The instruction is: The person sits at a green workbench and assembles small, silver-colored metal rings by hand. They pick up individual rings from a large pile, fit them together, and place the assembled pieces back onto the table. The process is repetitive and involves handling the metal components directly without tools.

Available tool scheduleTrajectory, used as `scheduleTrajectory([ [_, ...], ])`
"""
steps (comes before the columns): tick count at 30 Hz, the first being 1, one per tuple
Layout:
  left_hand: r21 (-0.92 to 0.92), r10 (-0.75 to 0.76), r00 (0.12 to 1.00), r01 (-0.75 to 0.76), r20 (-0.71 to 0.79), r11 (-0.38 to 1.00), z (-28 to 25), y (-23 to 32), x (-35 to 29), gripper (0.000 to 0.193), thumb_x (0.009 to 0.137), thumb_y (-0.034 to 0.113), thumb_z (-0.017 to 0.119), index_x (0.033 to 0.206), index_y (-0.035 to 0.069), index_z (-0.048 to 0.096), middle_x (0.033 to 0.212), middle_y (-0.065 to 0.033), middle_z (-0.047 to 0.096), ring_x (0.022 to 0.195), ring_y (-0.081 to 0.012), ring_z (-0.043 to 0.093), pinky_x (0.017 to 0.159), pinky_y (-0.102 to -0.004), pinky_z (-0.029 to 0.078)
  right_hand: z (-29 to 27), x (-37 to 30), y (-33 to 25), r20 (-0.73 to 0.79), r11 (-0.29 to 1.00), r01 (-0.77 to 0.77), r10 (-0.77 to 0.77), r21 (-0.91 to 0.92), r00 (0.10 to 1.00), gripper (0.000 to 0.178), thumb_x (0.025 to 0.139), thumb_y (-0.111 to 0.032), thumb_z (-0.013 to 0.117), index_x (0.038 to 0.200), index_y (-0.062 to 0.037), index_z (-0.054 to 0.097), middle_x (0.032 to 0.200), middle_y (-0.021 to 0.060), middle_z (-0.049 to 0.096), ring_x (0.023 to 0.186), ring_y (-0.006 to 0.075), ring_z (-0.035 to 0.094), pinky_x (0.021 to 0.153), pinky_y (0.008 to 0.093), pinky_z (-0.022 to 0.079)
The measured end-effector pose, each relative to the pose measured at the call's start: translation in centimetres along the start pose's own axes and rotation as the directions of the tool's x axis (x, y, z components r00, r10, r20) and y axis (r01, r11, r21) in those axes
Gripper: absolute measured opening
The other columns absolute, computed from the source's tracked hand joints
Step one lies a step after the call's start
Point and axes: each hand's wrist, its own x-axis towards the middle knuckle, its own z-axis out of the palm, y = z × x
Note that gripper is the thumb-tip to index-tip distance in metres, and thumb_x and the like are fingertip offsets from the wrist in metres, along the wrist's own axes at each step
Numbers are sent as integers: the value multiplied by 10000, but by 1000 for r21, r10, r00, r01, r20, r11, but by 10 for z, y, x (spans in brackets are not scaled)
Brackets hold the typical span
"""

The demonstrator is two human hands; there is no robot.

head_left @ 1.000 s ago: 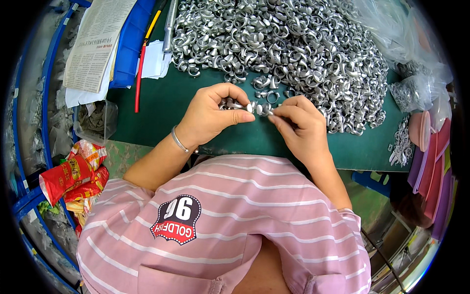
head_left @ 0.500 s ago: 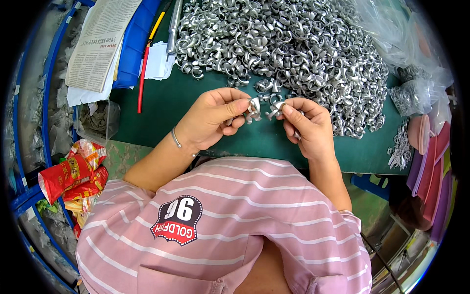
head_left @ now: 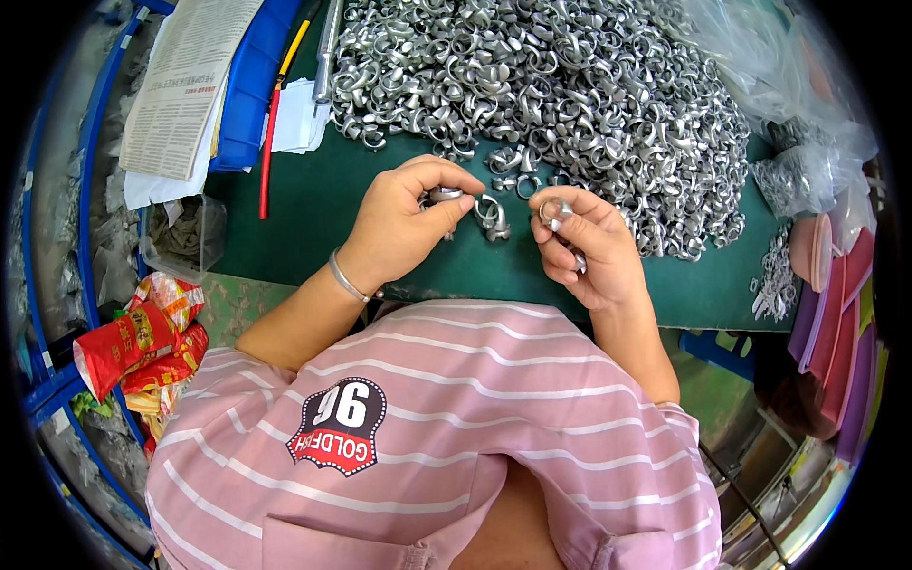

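Above green mat (head_left: 313,228), left hand (head_left: 404,223) pinching ring (head_left: 445,195), right hand (head_left: 584,247) curled

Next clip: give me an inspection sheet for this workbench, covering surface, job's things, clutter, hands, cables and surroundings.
Surface: green mat on the bench.
Job's things: big heap of silver metal rings; one ring in the right hand, a metal piece in the left, another piece between the hands.
Clutter: newspaper, blue folder, red pen, snack packets, clear bags.
Hands: left hand and right hand, fingers pinching parts.
Cables: nothing seen.
Surroundings: pink trays at right.
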Motion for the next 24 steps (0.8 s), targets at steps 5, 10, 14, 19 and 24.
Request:
scheduleTrajectory([
  [5, -115, -161, 987, 163, 31, 980, -1, 10, -2, 87, 797, 16, 623, 880, 4, 642, 687, 24, 571, 587, -27, 501, 522, -166, 388, -6, -1, 4, 18, 985, 89, -93, 147, 995, 272, 805, 17, 498, 1067, 39, 568, 935, 179, 609, 621, 130, 548, 382, 183, 366],
  [10, 144, 61, 998, -57, -20, 988, -3, 2, 7, 121, 767, 15, 645, 887, 4, 638, 734, -6, 590, 609, -65, 525, 538, -200, 406, -17, -4, -10, 221, 936, 256, -310, 241, 925, 189, 818, -48, 511, 978, 34, 569, 837, 175, 596, 702, 145, 555, 369, 176, 344],
  [14, 446, 364, 926, -369, 102, 815, 7, 1, 21, 165, 710, 13, 673, 867, 6, 625, 783, -81, 579, 666, -191, 574, 581, -280, 450, 3, -16, -14, -151, 610, 193, -466, -768, 872, 67, 790, -34, 641, 846, 3, 639, 712, 53, 596, 589, 94, 531, 460, 191, 402],
  [19, 591, 440, 874, -469, 205, 656, 20, -13, 33, 151, 693, 29, 682, 828, 9, 618, 767, -105, 559, 670, -246, 570, 596, -321, 463, -1, -6, 7, 291, -328, 111, -574, -938, 766, 139, 730, -30, 658, 866, -34, 629, 781, 82, 551, 650, 261, 581, 569, 346, 479],
  [24, 193, 210, 975, -221, 78, 956, 15, -1, 26, 110, 767, 23, 637, 870, -8, 615, 741, -59, 601, 573, -123, 536, 503, -239, 414, -6, -8, 5, 245, -100, 234, -622, -967, 744, 111, 731, -26, 667, 840, -32, 646, 769, 80, 574, 645, 219, 572, 558, 307, 458],
])
